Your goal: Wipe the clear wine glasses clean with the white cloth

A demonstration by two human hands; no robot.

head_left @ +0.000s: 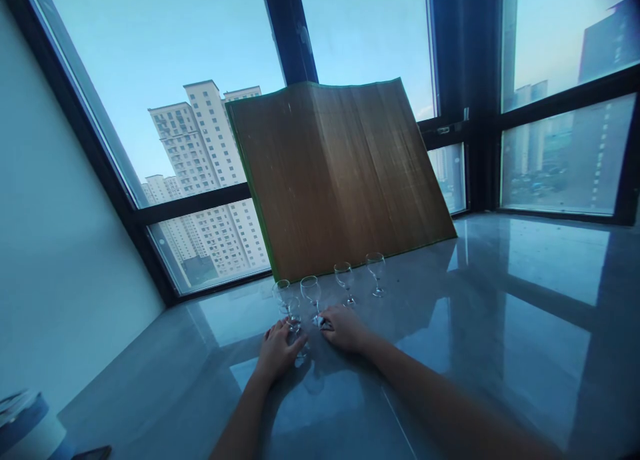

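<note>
Several small clear stemmed wine glasses stand on the glossy grey tiled surface in front of me. My left hand (280,348) is at the nearest wine glass (292,307), its thumb and fingers curled about the lower part. Just to the right, my right hand (344,328) is closed low down at the foot of a second wine glass (311,289), with something pale and shiny between thumb and fingers. Behind my left hand is another wine glass (282,289). Further right stand a wine glass (344,277) and the farthest wine glass (376,268), both untouched.
A large brown wooden board (345,173) with a green edge leans against the window behind the glasses. At the lower left are a white and blue container (30,427) and a dark flat object (93,454). Dark-framed windows and a pale wall (60,233) border the surface (500,353).
</note>
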